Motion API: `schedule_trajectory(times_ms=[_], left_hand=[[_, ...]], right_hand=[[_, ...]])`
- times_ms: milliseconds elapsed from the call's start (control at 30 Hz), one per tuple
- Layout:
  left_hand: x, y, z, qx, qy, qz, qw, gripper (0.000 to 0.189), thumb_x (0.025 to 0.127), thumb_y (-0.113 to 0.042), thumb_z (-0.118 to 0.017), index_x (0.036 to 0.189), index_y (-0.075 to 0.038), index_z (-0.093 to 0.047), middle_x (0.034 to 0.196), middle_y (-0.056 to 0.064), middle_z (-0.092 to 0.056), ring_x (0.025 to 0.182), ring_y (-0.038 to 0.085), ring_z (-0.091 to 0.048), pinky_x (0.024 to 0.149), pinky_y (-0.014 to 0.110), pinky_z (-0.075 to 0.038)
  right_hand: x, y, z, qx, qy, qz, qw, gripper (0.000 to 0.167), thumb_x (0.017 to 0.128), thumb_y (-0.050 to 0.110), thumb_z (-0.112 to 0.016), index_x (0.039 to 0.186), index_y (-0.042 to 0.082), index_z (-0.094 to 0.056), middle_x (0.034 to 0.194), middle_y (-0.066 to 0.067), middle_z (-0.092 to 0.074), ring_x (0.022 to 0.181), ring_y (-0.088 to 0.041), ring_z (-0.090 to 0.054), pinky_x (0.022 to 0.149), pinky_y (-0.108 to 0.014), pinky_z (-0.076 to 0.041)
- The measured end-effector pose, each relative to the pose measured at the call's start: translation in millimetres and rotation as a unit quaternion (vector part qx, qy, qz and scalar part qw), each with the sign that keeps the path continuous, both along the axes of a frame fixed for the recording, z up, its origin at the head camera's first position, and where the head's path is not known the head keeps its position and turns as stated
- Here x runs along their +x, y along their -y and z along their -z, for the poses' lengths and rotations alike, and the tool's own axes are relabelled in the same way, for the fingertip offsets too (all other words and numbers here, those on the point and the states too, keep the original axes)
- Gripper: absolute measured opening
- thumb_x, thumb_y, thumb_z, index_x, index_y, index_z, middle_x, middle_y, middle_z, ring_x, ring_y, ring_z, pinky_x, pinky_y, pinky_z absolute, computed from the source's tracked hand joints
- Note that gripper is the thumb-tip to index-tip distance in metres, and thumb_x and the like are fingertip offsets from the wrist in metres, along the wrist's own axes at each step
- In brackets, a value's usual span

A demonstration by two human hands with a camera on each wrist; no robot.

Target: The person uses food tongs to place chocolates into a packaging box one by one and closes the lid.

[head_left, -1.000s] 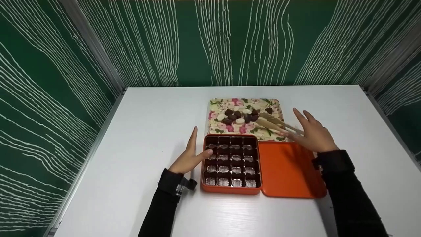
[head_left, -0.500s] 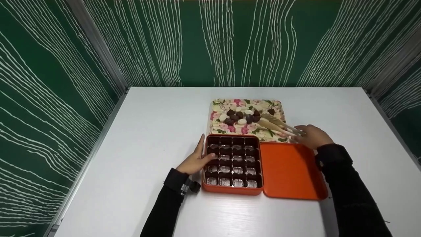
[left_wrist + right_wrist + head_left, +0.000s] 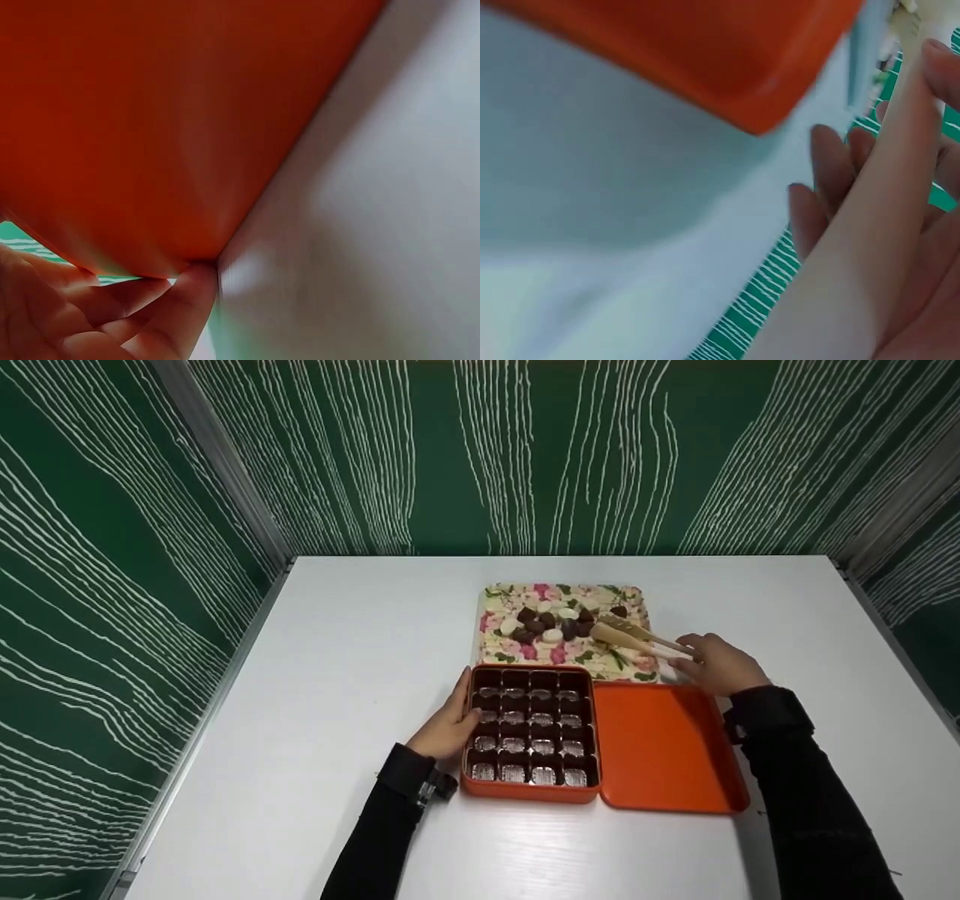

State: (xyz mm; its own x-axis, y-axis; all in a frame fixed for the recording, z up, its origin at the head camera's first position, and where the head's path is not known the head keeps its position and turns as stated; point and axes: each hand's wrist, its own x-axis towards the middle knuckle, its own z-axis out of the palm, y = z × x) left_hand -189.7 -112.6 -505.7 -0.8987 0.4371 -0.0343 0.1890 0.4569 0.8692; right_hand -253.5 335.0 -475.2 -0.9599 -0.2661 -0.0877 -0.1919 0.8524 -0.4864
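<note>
Both busy: right hand (image 3: pixel 724 664) grips pale wooden tongs (image 3: pixel 622 640) angled far-left, tips right by brown-and-cream chocolates (image 3: pixel 548 621); left hand (image 3: pixel 444 731) pinches the squarish orange box's (image 3: pixel 529 792) left rim.

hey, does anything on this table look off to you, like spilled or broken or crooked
Nothing really stands out. The orange box sits flat beside the orange lid, with no damage showing. One dark chocolate lies apart from the others, but it's on the floral board too.
</note>
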Motion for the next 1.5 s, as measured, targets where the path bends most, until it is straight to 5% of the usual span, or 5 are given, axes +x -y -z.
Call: schedule_trajectory(times_ms=[233,433,633,1067,1500], left_hand=[[1.2,1.4,-0.4,-0.002,-0.003,-0.002,1.0,0.074,0.107,-0.01,-0.042,0.161,0.004,0.005,0.167,0.029,-0.002,0.155,0.041,-0.009,0.126,0.049,-0.009],[1.0,2.1,-0.2,-0.002,-0.005,-0.003,1.0,0.074,0.107,-0.009,-0.042,0.161,0.005,0.005,0.167,0.03,-0.001,0.155,0.041,-0.009,0.126,0.048,-0.009],[0.8,1.8,-0.5,-0.006,0.002,-0.002,1.0,0.073,0.107,-0.01,-0.04,0.161,0.004,0.007,0.168,0.028,0.0,0.155,0.04,-0.008,0.127,0.049,-0.011],[-0.6,0.5,-3.4,-0.024,0.015,-0.012,0.9995,0.075,0.108,-0.015,-0.042,0.163,-0.002,0.008,0.169,0.022,0.0,0.155,0.036,-0.011,0.127,0.044,-0.01],[-1.8,-2.0,-0.2,-0.022,0.015,-0.01,0.9996,0.076,0.108,-0.015,-0.043,0.163,-0.001,0.008,0.169,0.023,0.0,0.155,0.037,-0.012,0.126,0.044,-0.01]], right_hand=[[15.8,13,-14.0,-0.023,-0.081,0.025,0.9961,0.052,0.106,0.028,-0.058,0.143,-0.009,-0.05,0.111,-0.033,-0.061,0.093,-0.043,-0.062,0.076,-0.057,-0.049],[26.2,29,-14.1,-0.015,-0.123,0.023,0.992,0.048,0.105,0.027,-0.061,0.14,-0.006,-0.057,0.103,-0.027,-0.068,0.073,-0.032,-0.056,0.062,-0.044,-0.04],[33.9,41,-11.7,0.0,-0.135,0.014,0.9907,0.048,0.104,0.026,-0.063,0.139,-0.006,-0.057,0.114,-0.03,-0.067,0.094,-0.043,-0.065,0.077,-0.059,-0.05],[63.7,71,-23.3,-0.025,-0.207,-0.043,0.9771,0.04,0.1,0.019,-0.069,0.136,0.002,-0.065,0.115,-0.02,-0.071,0.09,-0.034,-0.068,0.077,-0.051,-0.054],[54.5,139,-16.4,0.049,-0.275,-0.149,0.9486,0.038,0.097,0.027,-0.073,0.13,0.008,-0.069,0.1,-0.013,-0.07,0.076,-0.03,-0.066,0.064,-0.041,-0.051]])
